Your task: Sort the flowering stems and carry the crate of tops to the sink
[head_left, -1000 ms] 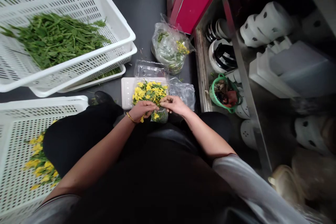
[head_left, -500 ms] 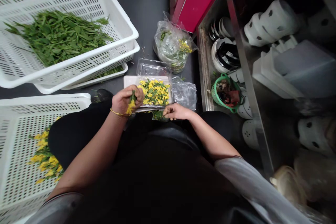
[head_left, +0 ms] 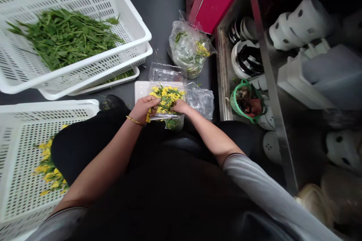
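Near the middle of the frame, the person's left hand had its fingers curled together on some flowering sprigs, yellow heads poking out below. The right hand reached in among the yellow flowers of a clear plastic box; its fingertips were buried, so I couldn't tell whether they pinched anything. To my eye, arranging those flowers well called for a light touch: grip the stems, spare the petals, keep the heads up and level below the rim.

The box rested on a pale block, with a clear lid raised just behind it. At upper left, a white crate held a heap of leafy greens; at lower left, another crate held more yellow flowers. A clear bag, upper centre, had greenery and yellow blooms inside. Right of centre, a green basket contained dark and reddish things I couldn't make out.
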The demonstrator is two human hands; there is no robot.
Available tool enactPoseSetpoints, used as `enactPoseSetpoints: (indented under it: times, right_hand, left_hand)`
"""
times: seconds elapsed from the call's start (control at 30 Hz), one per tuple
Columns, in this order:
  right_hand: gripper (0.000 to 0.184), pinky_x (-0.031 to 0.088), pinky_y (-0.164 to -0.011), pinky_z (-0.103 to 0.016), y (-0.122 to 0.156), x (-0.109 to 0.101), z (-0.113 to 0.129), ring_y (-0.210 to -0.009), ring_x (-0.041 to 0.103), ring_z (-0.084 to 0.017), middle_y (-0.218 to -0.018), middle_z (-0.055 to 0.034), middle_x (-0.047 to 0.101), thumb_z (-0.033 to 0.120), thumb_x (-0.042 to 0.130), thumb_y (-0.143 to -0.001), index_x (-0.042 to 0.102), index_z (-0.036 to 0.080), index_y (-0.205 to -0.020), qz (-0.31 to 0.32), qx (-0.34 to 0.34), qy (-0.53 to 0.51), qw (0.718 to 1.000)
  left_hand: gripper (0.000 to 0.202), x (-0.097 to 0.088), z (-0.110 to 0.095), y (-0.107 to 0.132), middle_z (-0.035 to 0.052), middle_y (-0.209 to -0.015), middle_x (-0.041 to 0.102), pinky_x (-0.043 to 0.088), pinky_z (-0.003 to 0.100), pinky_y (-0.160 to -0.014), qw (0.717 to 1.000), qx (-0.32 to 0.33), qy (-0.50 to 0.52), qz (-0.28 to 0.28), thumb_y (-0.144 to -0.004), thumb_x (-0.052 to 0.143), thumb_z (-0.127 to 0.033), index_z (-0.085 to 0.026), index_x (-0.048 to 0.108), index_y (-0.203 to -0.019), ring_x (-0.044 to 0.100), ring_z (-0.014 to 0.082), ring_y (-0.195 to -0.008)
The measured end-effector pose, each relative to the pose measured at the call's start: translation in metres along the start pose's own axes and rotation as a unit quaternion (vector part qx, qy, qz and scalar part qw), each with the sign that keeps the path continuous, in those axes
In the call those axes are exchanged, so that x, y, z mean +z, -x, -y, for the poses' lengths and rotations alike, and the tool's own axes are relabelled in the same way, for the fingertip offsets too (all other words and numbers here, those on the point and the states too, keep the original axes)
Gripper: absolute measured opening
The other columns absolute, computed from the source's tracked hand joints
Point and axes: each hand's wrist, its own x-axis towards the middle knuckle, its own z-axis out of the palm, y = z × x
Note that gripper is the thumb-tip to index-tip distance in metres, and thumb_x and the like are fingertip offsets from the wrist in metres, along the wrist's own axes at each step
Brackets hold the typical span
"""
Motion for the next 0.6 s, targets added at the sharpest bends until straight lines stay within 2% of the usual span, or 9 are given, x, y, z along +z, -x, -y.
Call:
enactPoseSetpoints:
  times: [0.07,0.17,0.27,0.33,0.4,0.5,0.6]
  right_hand:
    - [0.022,0.037,-0.054,-0.023,0.012,-0.005,-0.01,-0.057,0.049,-0.012,-0.062,-0.0015,0.058,0.035,0.066,-0.067,0.064,0.013,-0.068,-0.023,-0.019,-0.084,0.996]
    - [0.029,0.034,-0.053,-0.021,0.041,-0.003,-0.015,-0.053,0.041,-0.008,-0.056,0.0033,0.049,0.042,0.062,-0.07,0.057,0.015,-0.062,-0.07,-0.096,-0.213,0.97]
    - [0.034,0.031,-0.052,-0.02,0.067,0.008,-0.01,-0.054,0.039,-0.007,-0.056,0.0043,0.046,0.046,0.059,-0.072,0.053,0.015,-0.06,-0.122,-0.157,-0.265,0.944]
    - [0.035,0.03,-0.052,-0.02,0.079,0.014,-0.006,-0.054,0.037,-0.007,-0.055,0.0046,0.044,0.047,0.059,-0.073,0.051,0.016,-0.059,-0.142,-0.169,-0.257,0.941]
    - [0.036,0.03,-0.051,-0.02,0.087,0.013,-0.006,-0.053,0.038,-0.007,-0.054,0.0045,0.044,0.048,0.06,-0.073,0.052,0.016,-0.059,-0.134,-0.174,-0.248,0.943]
    - [0.034,0.033,-0.05,-0.02,0.092,0.001,-0.008,-0.05,0.043,-0.008,-0.056,0.0039,0.05,0.049,0.056,-0.077,0.059,0.016,-0.076,-0.09,-0.178,-0.294,0.935]
    - [0.029,0.036,-0.05,-0.02,0.094,-0.01,-0.007,-0.049,0.046,-0.009,-0.057,0.0036,0.052,0.045,0.057,-0.077,0.059,0.016,-0.076,-0.088,-0.198,-0.321,0.922]
  left_hand:
    - [0.028,0.001,0.006,-0.003,-0.004,-0.042,0.043,0.019,0.017,-0.031,0.999,-0.035,-0.029,-0.03,-0.058,0.079,-0.03,-0.012,0.058,-0.061,0.033,0.0039,-0.033]
    - [0.022,0.006,0.019,-0.006,-0.0038,-0.041,0.045,0.02,0.018,-0.031,0.993,-0.066,-0.08,-0.064,-0.059,0.079,-0.025,-0.01,0.065,-0.068,0.033,0.0041,-0.032]
    - [0.018,0.015,0.03,-0.005,-0.0045,-0.039,0.044,0.021,0.018,-0.032,0.991,-0.075,-0.105,-0.046,-0.06,0.077,-0.022,-0.011,0.067,-0.069,0.033,0.0045,-0.032]
    - [0.016,0.019,0.034,-0.003,-0.005,-0.037,0.043,0.021,0.018,-0.032,0.99,-0.075,-0.113,-0.031,-0.06,0.077,-0.021,-0.012,0.066,-0.066,0.033,0.0046,-0.032]
    - [0.015,0.02,0.034,0.0,-0.0051,-0.036,0.042,0.02,0.018,-0.033,0.989,-0.078,-0.123,-0.019,-0.06,0.076,-0.022,-0.012,0.065,-0.063,0.031,0.0045,-0.031]
    - [0.014,0.018,0.03,0.003,-0.0048,-0.037,0.042,0.019,0.018,-0.034,0.984,-0.076,-0.16,0.02,-0.061,0.075,-0.023,-0.013,0.065,-0.062,0.031,0.0043,-0.032]
    - [0.012,0.017,0.026,0.006,-0.0017,-0.043,0.051,0.025,0.018,-0.037,0.969,-0.025,-0.24,0.052,-0.06,0.075,-0.022,-0.012,0.068,-0.062,0.036,0.005,-0.037]
